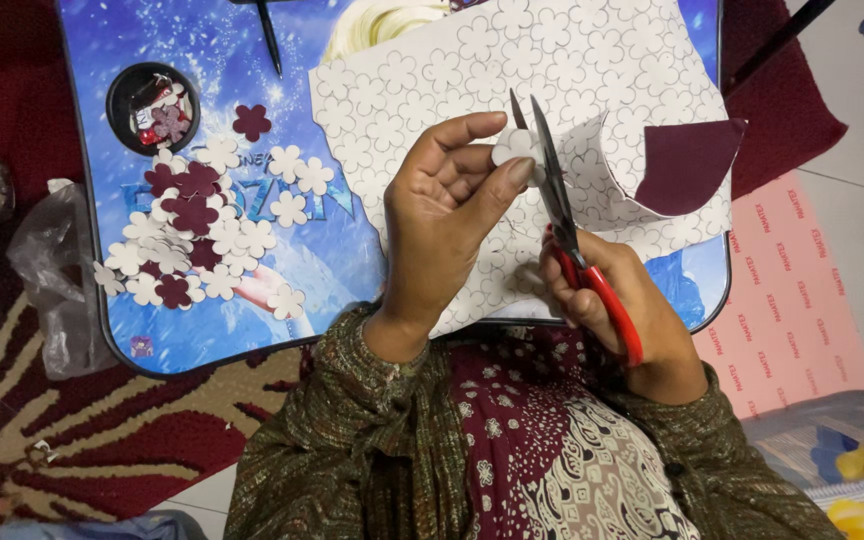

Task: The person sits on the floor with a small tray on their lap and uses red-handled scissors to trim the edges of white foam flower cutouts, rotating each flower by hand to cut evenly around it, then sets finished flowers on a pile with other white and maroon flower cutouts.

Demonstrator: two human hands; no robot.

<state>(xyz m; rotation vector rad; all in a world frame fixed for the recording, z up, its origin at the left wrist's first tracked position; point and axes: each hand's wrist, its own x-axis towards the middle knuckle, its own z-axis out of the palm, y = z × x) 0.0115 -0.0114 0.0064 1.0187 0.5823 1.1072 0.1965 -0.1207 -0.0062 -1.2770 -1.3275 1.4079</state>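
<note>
Left hand (447, 215) pinching a small white flower cutout (515, 146) between thumb and fingers, above the near right part of the desk (102, 290). Right hand (617, 310) closed around red-handled scissors (567, 225), blades at the cutout. Flower-printed sheet (562, 60) spread beneath, one corner curled to a maroon underside. Pile of cut flowers (202, 235) near the left edge, beside a black round dish (120, 92).

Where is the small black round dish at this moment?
In the head view, the black round dish sits at the upper left of the blue lap table, just above the pile of cut flower shapes.
</note>
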